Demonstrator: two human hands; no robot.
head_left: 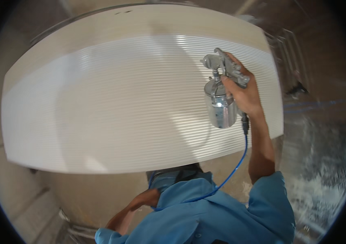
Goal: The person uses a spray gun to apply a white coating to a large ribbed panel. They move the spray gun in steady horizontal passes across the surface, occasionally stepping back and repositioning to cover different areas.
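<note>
My right hand (245, 94) is wrapped round the handle of a metal spray gun (230, 69), held above the right part of a large white ribbed panel (124, 105). A shiny metal paint cup (221, 110) hangs beneath the gun's head, which faces left. From the base of the handle a blue hose (241, 160) curves down and across my shirt toward the left. My left hand (151, 198) is low at my waist, close to the hose. Its fingers are hidden behind my blue shirt, so whether it grips the hose does not show.
The panel has a plain, unribbed far border (140, 18). To the right, thin metal bars (293, 53) and a small dark object (297, 88) are near the floor, with blue hose beyond. White-stained floor (319, 175) lies at the lower right. More bars (81, 232) are at the lower left.
</note>
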